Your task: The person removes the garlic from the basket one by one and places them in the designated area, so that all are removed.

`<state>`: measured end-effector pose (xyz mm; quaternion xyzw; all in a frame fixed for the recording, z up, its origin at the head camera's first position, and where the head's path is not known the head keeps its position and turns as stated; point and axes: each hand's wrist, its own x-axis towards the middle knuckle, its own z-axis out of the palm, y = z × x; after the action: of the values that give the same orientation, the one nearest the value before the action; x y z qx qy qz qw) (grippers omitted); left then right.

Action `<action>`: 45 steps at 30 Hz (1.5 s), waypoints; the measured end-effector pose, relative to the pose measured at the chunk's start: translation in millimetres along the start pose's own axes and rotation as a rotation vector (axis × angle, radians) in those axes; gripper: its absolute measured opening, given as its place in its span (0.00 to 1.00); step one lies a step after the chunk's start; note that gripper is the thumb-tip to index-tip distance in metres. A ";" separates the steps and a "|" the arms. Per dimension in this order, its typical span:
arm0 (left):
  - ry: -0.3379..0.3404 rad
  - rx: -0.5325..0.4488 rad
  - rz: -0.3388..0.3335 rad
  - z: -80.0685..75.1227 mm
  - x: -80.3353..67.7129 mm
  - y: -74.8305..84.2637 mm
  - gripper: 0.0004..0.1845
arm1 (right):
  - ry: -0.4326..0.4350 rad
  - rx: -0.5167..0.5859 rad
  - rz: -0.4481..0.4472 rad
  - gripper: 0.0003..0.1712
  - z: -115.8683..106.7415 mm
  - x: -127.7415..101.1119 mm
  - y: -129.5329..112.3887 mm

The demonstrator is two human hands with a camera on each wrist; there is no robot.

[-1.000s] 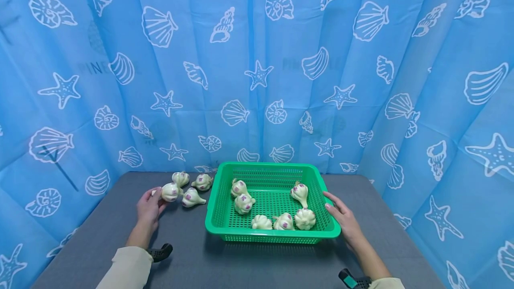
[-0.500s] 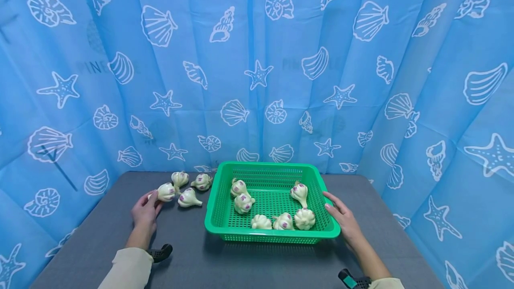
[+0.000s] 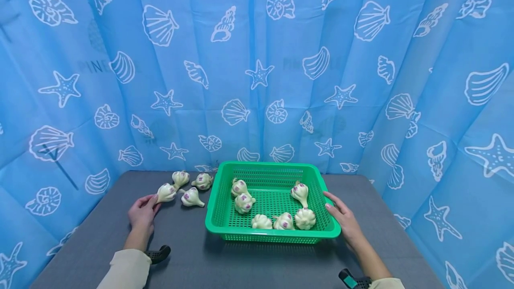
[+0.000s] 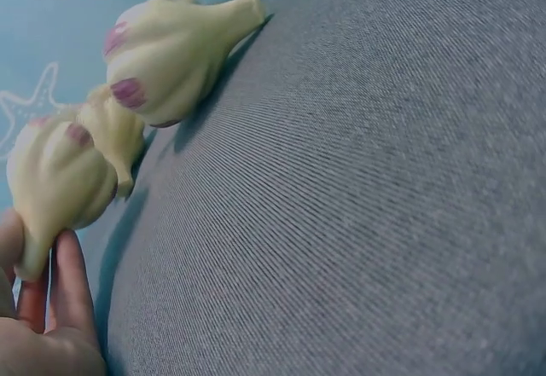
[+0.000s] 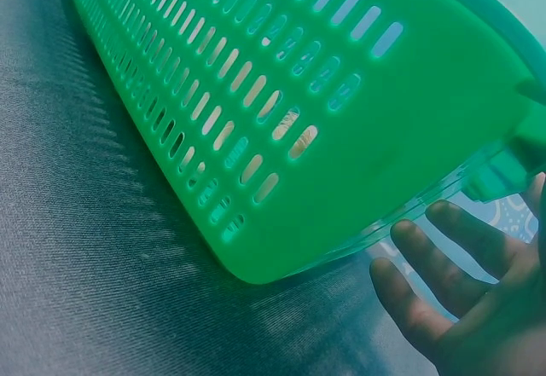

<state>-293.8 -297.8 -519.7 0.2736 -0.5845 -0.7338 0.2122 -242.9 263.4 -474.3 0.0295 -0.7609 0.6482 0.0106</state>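
Our left hand (image 3: 141,212) touches a garlic bulb (image 3: 165,192) with straight fingertips at lower left of the frame, while our right hand (image 3: 343,220) rests flat, fingers relaxed, against the green basket (image 3: 273,234) lower centre.

I see the green perforated plastic basket (image 3: 273,231) at the middle of the grey cloth-covered table (image 3: 225,266). Six pale garlic bulbs (image 3: 244,203) lie in it; four more (image 3: 192,198) lie left of it. My right hand (image 3: 345,221) rests against its right side, my left hand (image 3: 141,214) farther left.
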 end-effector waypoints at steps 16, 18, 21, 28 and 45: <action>-0.049 0.486 0.187 -3.6 -6.2 -2.2 0.14 | 0.003 0.010 0.012 0.32 -1.1 2.1 1.9; -0.050 0.526 0.218 -3.4 -6.4 -2.8 0.13 | 0.002 0.010 0.013 0.32 -1.3 2.1 2.0; -0.059 0.553 0.265 -2.7 -7.5 -3.1 0.13 | 0.003 0.008 0.010 0.32 -1.2 2.2 1.9; -0.069 0.588 0.311 -1.5 -10.9 -2.8 0.12 | -0.001 -0.005 0.011 0.31 -0.8 0.6 -0.4; -0.062 0.633 0.380 -2.4 -16.1 -3.3 0.11 | -0.002 -0.009 0.015 0.32 -1.3 1.5 0.7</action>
<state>-279.9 -288.6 -520.9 0.1898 -0.8291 -0.4721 0.2316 -244.5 264.8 -474.8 0.0244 -0.7640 0.6448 0.0048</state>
